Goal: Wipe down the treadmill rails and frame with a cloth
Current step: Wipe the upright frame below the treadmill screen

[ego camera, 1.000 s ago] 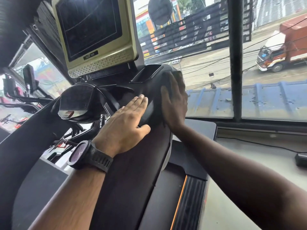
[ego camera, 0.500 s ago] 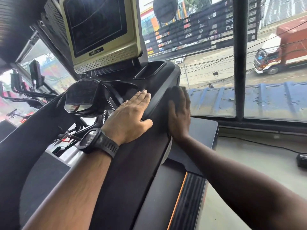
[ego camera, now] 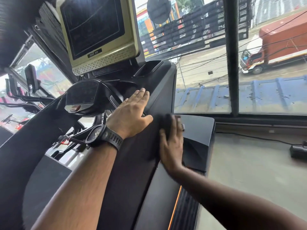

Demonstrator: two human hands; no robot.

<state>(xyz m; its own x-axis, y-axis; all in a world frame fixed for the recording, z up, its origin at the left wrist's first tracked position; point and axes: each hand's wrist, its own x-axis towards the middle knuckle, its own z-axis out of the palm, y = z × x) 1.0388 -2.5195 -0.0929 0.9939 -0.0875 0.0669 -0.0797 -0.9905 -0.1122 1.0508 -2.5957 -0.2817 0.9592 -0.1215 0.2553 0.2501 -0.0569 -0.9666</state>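
Note:
The treadmill's black right rail [ego camera: 132,163] runs from the lower middle up to the console [ego camera: 154,83]. My left hand [ego camera: 131,115], with a black watch on its wrist, lies flat on top of the rail just below the console, fingers straight. My right hand [ego camera: 172,146] presses a dark cloth [ego camera: 166,125] flat against the rail's outer side, fingers extended. Only the cloth's upper part shows past my fingers. It is blurred.
A beige-framed screen [ego camera: 94,30] stands above the console. The black motor cover [ego camera: 197,135] sits to the right of my right hand, with an orange-edged side strip [ego camera: 182,209] below. A window pillar [ego camera: 232,55] and a small black box [ego camera: 298,151] on the floor lie to the right.
My right hand has slid the cloth down the rail's outer side, from near the console's edge to level with the motor cover. My left hand has stayed flat on the rail.

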